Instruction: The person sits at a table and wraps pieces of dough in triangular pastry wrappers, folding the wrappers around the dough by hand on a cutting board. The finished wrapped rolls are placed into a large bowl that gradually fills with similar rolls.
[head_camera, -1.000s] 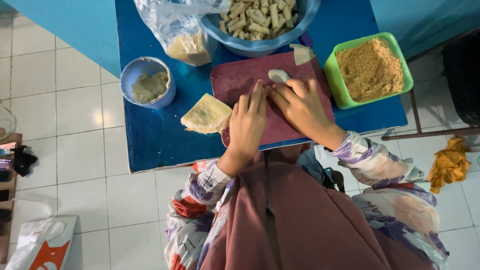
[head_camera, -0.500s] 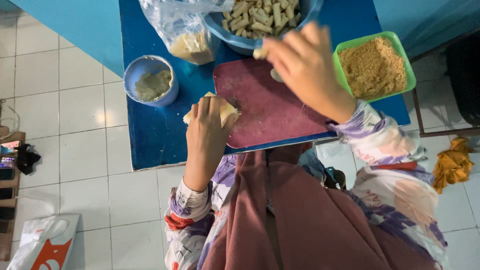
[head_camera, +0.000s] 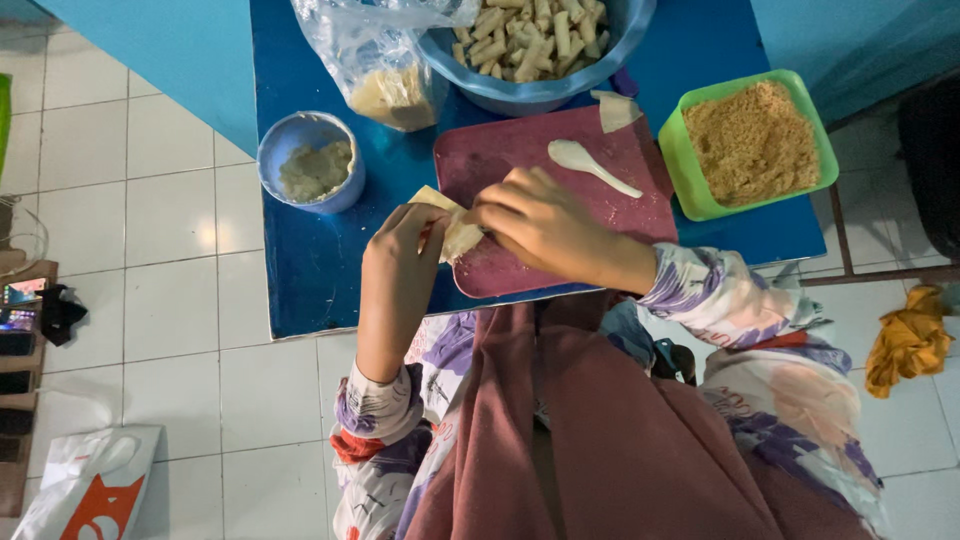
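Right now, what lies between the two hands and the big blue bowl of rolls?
In the head view, a white spoon lies on the maroon cutting board, between the hands holding a pale wrapper and the blue bowl.

Green tub (head_camera: 690, 185) w/ crumbs, yellow rag (head_camera: 908, 340), plastic bag (head_camera: 85, 485) on floor.

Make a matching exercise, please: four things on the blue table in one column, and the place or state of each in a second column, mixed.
Things:
1. white spoon
2. thin pale wrapper
3. green tub
4. small blue cup

Places or states:
A. holds brown crumbs, right of the board
B. lies free on the dark red board
C. held between both hands
D. holds a grey-green paste, left of the board

Pairs: 1-B, 2-C, 3-A, 4-D
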